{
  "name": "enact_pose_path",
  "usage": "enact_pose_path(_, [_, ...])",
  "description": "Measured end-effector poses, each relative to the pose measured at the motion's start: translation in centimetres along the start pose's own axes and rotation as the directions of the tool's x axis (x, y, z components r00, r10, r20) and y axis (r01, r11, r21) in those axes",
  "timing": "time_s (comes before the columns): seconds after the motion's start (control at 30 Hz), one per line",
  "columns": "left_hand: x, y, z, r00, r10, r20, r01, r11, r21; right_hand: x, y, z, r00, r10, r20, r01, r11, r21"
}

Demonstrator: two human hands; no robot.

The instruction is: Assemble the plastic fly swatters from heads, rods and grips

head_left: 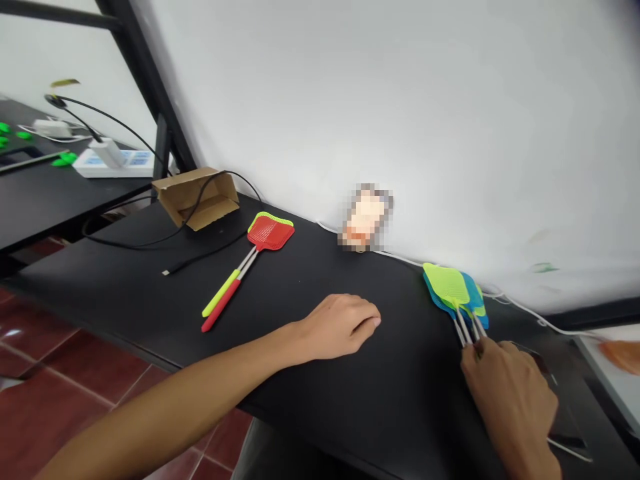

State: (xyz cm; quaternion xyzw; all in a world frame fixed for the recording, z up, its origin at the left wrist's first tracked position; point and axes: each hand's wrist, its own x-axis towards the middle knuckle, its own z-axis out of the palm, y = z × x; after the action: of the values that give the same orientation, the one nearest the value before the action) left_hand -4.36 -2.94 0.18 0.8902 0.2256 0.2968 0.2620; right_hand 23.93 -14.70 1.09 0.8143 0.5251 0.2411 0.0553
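Note:
My right hand (510,387) is closed around the shafts of several fly swatters at the right side of the black table. Their lime-green head (447,283) lies over blue ones (473,291), overlapping near the wall; the handles are hidden under my hand. My left hand (343,327) rests on the middle of the table, its fingers curled in with nothing seen in them. To its left lie two more fly swatters side by side, a red one (271,232) on top of a lime-green one (220,294), their handles pointing toward the front edge.
An open cardboard box (210,200) stands at the back left, with a black cable (135,245) looping past it. A blurred-out, phone-like object (367,217) leans against the wall. A white cord (400,258) runs along the wall. A power strip (135,163) sits on the neighbouring table.

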Motion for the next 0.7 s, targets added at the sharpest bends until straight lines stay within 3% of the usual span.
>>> enact_pose_path(0.1, [0.4, -0.8, -1.2, 0.997, 0.062, -0.046, -0.049, 0.968, 0.244, 0.4, 0.0, 0.7, 0.997, -0.069, -0.040, 0.069, 0.997, -0.021])
enact_pose_path(0.17, [0.8, -1.4, -2.5, 0.994, 0.052, -0.094, -0.012, 0.923, 0.384, 1.0, -0.3, 0.6, 0.989, -0.089, -0.120, 0.091, 0.996, 0.004])
enact_pose_path(0.3, [1.2, -2.7, -5.8, 0.956, -0.158, -0.246, 0.276, 0.767, 0.580, 3.2, -3.2, 0.2, 0.950, -0.123, -0.287, 0.202, 0.943, 0.265])
enact_pose_path(0.4, [0.7, -4.0, -7.9, 0.868, -0.352, -0.351, 0.495, 0.555, 0.668, 4.6, -7.1, 0.8, 0.922, -0.192, -0.336, 0.347, 0.794, 0.499])
enact_pose_path(0.53, [-1.0, -5.7, -10.3, 0.739, -0.492, -0.460, 0.642, 0.307, 0.702, 4.6, -11.1, 1.9, 0.891, -0.295, -0.345, 0.447, 0.700, 0.556])
enact_pose_path(0.63, [-2.4, -6.5, -11.8, 0.643, -0.583, -0.496, 0.703, 0.192, 0.685, 4.0, -12.0, 2.0, 0.863, -0.360, -0.354, 0.504, 0.647, 0.572])
enact_pose_path(0.7, [-3.0, -6.8, -12.5, 0.582, -0.672, -0.459, 0.718, 0.158, 0.678, 3.8, -11.8, 2.0, 0.859, -0.369, -0.354, 0.512, 0.623, 0.592])
